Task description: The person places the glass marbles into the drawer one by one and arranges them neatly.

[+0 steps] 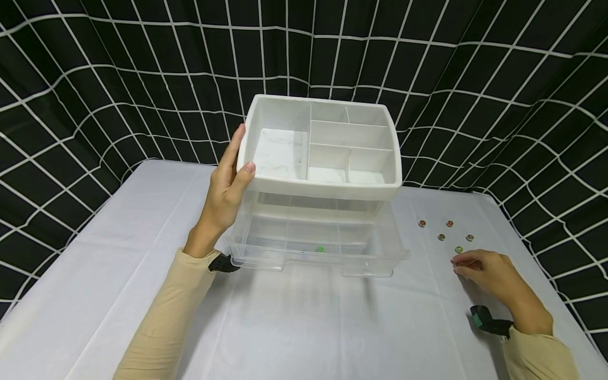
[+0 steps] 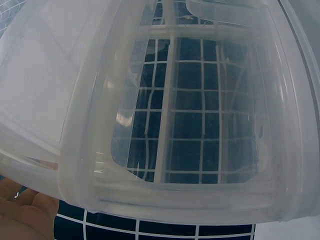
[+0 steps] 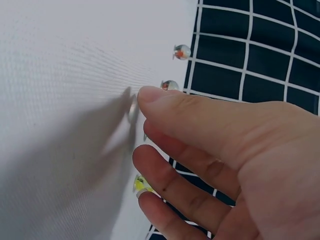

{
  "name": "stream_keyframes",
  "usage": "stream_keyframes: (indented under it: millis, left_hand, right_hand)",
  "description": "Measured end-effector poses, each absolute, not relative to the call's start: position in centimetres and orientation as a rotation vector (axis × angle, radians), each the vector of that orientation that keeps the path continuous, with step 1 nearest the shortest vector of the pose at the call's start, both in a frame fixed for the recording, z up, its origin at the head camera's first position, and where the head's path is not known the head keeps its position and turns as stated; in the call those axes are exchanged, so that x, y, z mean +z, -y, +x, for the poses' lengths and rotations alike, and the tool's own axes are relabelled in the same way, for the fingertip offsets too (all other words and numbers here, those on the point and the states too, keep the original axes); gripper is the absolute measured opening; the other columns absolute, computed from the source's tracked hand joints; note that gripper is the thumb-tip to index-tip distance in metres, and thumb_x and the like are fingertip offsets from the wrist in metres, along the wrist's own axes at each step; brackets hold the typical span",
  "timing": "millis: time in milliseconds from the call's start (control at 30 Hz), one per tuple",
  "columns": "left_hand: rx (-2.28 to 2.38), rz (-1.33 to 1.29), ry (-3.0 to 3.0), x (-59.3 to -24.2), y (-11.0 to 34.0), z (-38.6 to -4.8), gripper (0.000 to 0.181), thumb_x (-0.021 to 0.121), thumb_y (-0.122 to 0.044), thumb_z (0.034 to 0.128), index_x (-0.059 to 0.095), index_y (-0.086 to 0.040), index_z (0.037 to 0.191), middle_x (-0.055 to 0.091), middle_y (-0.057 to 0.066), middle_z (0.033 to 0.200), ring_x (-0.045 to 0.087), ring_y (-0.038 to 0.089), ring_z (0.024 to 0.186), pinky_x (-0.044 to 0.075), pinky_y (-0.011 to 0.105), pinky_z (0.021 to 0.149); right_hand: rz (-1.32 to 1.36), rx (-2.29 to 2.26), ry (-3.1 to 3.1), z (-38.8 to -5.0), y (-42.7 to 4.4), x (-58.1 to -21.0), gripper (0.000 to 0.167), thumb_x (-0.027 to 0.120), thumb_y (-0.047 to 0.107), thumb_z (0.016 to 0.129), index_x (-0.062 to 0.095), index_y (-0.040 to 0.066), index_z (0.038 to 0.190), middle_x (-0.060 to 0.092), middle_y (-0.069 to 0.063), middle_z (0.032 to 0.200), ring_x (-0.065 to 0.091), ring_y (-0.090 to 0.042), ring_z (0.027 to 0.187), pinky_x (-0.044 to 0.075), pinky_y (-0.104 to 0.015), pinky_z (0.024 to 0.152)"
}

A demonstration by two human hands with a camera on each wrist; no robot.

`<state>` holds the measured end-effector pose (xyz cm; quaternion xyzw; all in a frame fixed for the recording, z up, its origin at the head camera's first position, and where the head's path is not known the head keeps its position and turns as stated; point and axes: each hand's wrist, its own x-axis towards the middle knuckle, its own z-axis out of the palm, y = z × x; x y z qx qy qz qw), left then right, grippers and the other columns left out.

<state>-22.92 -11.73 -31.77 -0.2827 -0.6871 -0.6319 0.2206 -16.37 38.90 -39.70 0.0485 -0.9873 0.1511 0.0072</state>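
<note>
My left hand [image 1: 223,198] grips the left side of a white compartment organizer [image 1: 325,190], thumb over its front rim. Below it a clear drawer [image 1: 313,261] stands pulled out, with a small green thing [image 1: 320,248] inside. In the left wrist view the clear drawer [image 2: 190,205] fills most of the picture, part of the left hand [image 2: 25,215] at the lower left. My right hand [image 1: 494,277] is low over the cloth, thumb and index finger around a small round piece; whether they pinch it is unclear. Beside the right hand [image 3: 215,150] lies a yellow-green glass piece [image 3: 140,183].
Several small glass pieces lie on the white cloth right of the organizer, among them reddish ones [image 1: 421,224] [image 1: 449,224] and a yellow-green one [image 1: 458,249]. A black curtain with a white grid [image 1: 190,68] surrounds the table's back and sides.
</note>
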Motion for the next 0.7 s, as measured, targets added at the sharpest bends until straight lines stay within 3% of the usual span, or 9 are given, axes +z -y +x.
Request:
stream_keyframes:
  millis: [500, 700]
  left_hand:
    - [-1.771, -0.793, 1.890, -31.62, 11.68, -22.85, 0.063, 0.042, -0.009, 0.1003, 0.019, -0.007, 0.159, 0.026, 0.006, 0.164, 0.038, 0.027, 0.142, 0.036, 0.022, 0.112]
    - [-1.765, -0.778, 1.901, -31.80, 11.73, -22.98, 0.062, 0.041, -0.010, 0.1003, 0.019, -0.007, 0.159, 0.027, 0.007, 0.164, 0.038, 0.024, 0.143, 0.036, 0.024, 0.113]
  right_hand:
    - [0.116, 0.522, 3.076, -16.35, -38.58, -39.36, 0.023, 0.077, 0.009, 0.082, 0.074, -0.003, 0.101, 0.072, -0.020, 0.095, 0.064, -0.025, 0.082, 0.043, -0.021, 0.060]
    - [0.153, 0.532, 3.065, -16.27, -38.43, -39.05, 0.023, 0.076, 0.011, 0.083, 0.074, -0.002, 0.102, 0.073, -0.017, 0.093, 0.066, -0.033, 0.086, 0.048, -0.034, 0.068]
